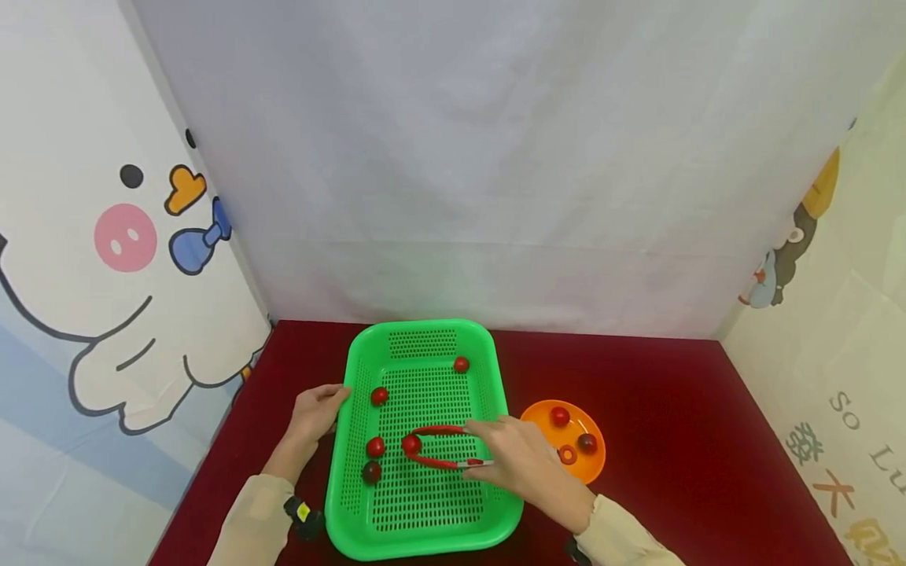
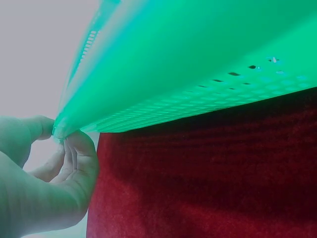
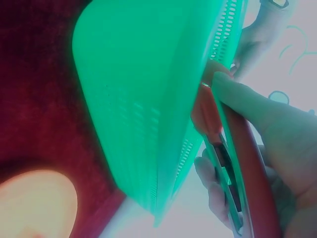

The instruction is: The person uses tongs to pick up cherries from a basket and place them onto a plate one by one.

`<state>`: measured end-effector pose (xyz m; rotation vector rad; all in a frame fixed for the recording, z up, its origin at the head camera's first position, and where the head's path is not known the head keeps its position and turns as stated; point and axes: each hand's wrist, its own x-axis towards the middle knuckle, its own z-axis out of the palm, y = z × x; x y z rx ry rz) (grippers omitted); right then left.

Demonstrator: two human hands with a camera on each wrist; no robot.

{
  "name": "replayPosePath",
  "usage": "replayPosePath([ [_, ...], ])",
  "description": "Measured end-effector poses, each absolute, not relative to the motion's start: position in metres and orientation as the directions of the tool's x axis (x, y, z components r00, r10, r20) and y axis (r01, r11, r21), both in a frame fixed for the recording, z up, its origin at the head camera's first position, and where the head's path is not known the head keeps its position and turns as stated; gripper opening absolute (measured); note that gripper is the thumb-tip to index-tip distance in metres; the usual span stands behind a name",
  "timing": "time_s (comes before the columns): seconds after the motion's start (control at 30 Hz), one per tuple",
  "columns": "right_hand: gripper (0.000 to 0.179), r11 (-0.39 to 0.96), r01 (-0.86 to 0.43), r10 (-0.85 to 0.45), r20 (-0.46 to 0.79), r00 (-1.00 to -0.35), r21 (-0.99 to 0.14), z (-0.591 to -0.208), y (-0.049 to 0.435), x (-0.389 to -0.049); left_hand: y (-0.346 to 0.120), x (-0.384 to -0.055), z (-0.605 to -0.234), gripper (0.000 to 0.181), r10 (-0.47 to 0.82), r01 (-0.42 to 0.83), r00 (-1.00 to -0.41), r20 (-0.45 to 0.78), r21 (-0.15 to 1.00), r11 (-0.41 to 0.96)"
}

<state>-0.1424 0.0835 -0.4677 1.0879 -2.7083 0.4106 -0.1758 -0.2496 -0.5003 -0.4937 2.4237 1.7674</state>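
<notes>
My left hand point(image 1: 316, 413) pinches the left rim of a green perforated plastic basket point(image 1: 425, 548); in the left wrist view its thumb and fingers point(image 2: 85, 153) meet at that rim. My right hand point(image 1: 520, 456) grips a pair of red-and-silver tongs point(image 1: 440, 430) over the basket's right side. The tong tips stand on either side of a red cherry tomato point(image 1: 411, 445) within the basket. Left of it are a red tomato point(image 1: 375, 447) and a darker one point(image 1: 371, 472). Farther back lie tomatoes at left point(image 1: 379, 395) and right point(image 1: 461, 364).
Right of the basket, an orange plate point(image 1: 589, 473) holds a red tomato point(image 1: 560, 416) and a dark one point(image 1: 587, 443). A small orange-red ring point(image 1: 568, 454) shows over the plate beside my right hand. Dark red cloth point(image 1: 679, 424) covers the table; curtains point(image 1: 495, 283) enclose it.
</notes>
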Motion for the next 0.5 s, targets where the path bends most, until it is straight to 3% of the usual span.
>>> replayPosePath([
  [0.5,0.063,0.689,-0.709,-0.591,0.449,-0.67,-0.152,-0.48,0.104,-0.136,-0.25,-0.176,-0.501,0.051,-0.203,-0.322,-0.941,-0.271,0.901,0.289],
])
